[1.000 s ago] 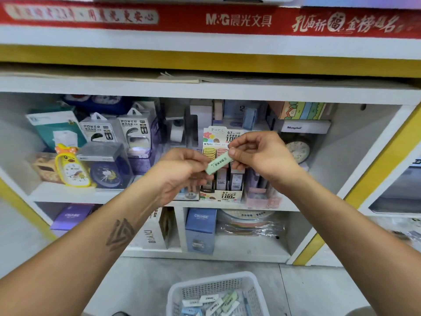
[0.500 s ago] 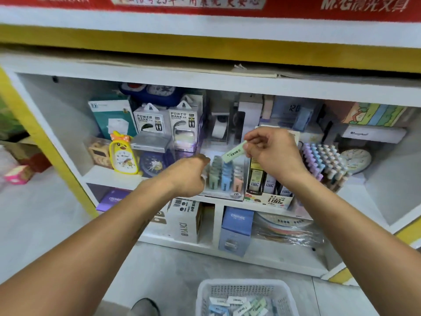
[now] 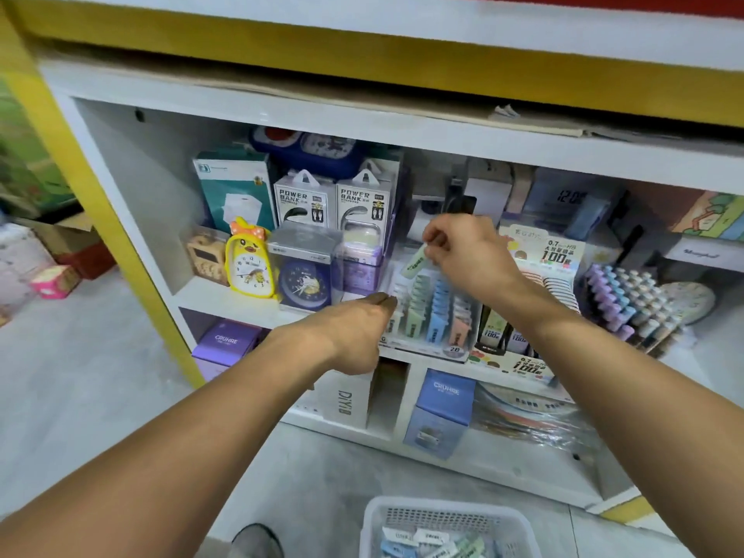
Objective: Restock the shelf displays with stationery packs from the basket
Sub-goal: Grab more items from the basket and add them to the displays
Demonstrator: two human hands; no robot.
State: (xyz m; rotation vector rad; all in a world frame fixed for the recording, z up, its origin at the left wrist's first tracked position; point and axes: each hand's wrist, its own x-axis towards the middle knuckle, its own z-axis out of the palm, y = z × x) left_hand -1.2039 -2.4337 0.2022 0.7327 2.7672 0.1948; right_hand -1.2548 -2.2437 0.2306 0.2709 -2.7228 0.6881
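My right hand [image 3: 469, 251] pinches a small pale green stationery pack [image 3: 414, 264] just above the clear display rack [image 3: 432, 316], which holds rows of green, blue and peach packs on the middle shelf. My left hand [image 3: 354, 328] reaches to the rack's left front corner, fingertips at its edge; whether it grips the rack is hidden. A white mesh basket [image 3: 449, 517] sits on the floor below, with several white, blue and green packs inside.
Left of the rack stand a yellow duck clock [image 3: 249, 261], a boxed blue clock [image 3: 304, 275] and power bank boxes [image 3: 334, 199]. A 0.7 lead display [image 3: 535, 283] and pastel pen rack [image 3: 628, 304] are on the right. Boxes fill the lower shelf. A shoe [image 3: 257, 541] is near the basket.
The view swung left and down. My left hand let go of the green pack and moved to the rack's front left corner. My right hand carried the pack down over the rack.
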